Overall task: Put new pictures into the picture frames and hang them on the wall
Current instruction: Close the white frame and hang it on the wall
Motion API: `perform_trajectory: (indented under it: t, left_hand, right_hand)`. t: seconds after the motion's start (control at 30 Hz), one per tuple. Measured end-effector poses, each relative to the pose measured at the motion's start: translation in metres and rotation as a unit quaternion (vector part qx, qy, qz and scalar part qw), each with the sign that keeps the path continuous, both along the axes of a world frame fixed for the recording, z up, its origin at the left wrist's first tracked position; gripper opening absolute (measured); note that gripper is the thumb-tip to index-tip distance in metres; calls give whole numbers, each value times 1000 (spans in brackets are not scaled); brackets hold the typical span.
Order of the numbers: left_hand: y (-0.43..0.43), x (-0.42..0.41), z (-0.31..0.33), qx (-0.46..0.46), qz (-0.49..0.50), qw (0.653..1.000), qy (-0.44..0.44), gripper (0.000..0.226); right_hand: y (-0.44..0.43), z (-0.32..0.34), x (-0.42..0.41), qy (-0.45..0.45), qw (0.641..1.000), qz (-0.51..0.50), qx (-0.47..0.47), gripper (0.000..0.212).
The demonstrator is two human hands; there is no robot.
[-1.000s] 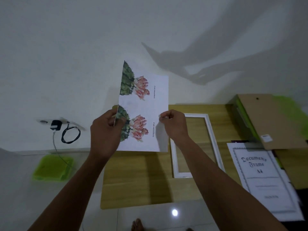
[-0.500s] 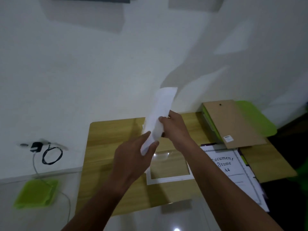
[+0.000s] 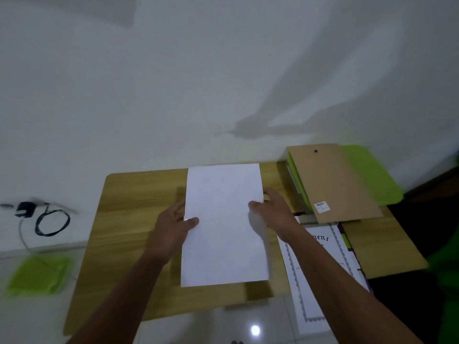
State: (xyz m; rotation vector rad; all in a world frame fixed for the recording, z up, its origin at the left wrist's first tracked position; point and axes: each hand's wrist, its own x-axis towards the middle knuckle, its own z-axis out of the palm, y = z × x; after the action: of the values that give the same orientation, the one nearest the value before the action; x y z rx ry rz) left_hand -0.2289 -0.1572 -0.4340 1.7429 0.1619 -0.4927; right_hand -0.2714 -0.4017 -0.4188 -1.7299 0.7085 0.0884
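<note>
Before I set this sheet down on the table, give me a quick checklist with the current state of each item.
1. Left hand pinches the sheet at its left edge: ok.
2. Right hand pinches its right edge: ok.
3. Blank side faces up: ok.
4. Sheet flat, no crease seen: ok.
5. What lies on the table under the sheet: cannot tell, hidden.
6. Brown backing board lies apart at the right, clear of the sheet: ok.

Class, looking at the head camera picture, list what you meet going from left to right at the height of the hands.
Black charger with its coiled cable → left hand → sheet of paper, held at its edges by both hands → right hand → brown board.
</note>
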Motion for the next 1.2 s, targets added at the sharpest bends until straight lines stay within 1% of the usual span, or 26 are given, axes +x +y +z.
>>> perform_trajectory:
  t: [0.1,0.17,0.27,0.4,0.53,0.6,0.7,0.77,0.83,0.93,1.03,1.1,1.17,1.2]
  left_hand:
    - [-12,4,-33,119,-7,992,-35,61]
    - [-20,5,-52,164,-9,985,-58,60]
    - [-32,10,-74,197,-12,978,-72,55]
    - [-38,21,-88,240,2,968,-75,49]
    - [-36,31,-96,247,29,965,-77,48]
    - [-34,35,-100,252,32,963,-88,49]
    - [-31,38,-107,288,9,949,-127,50]
    - [-30,38,-112,321,-19,935,-152,53]
    - [-30,39,-115,338,-49,926,-158,61]
    - [-30,39,-118,337,-80,926,-151,70]
    - [-27,42,-120,344,-88,921,-162,68]
    - [-27,43,-121,354,-100,912,-181,64]
    - [-27,43,-122,372,-115,898,-205,58]
    - [-27,41,-122,386,-124,887,-220,54]
  right_hand:
    - [-5,-42,10,24,998,12,-59,30]
    - [-7,-67,17,42,994,24,-98,32]
    - [-10,-93,26,63,988,39,-134,40]
    - [-10,-112,35,71,985,37,-152,55]
    - [-9,-122,45,65,981,41,-176,64]
    - [-9,-123,49,58,974,58,-210,68]
    - [-7,-123,48,40,949,108,-293,64]
    - [-6,-126,45,25,935,140,-324,63]
    - [-5,-130,44,22,922,168,-347,62]
    - [-4,-135,42,25,896,197,-396,60]
    - [-3,-139,36,10,856,233,-461,59]
    - [-2,-144,31,-11,835,260,-485,63]
    - [-1,-147,27,-3,824,283,-492,66]
    - [0,-148,27,5,824,286,-489,68]
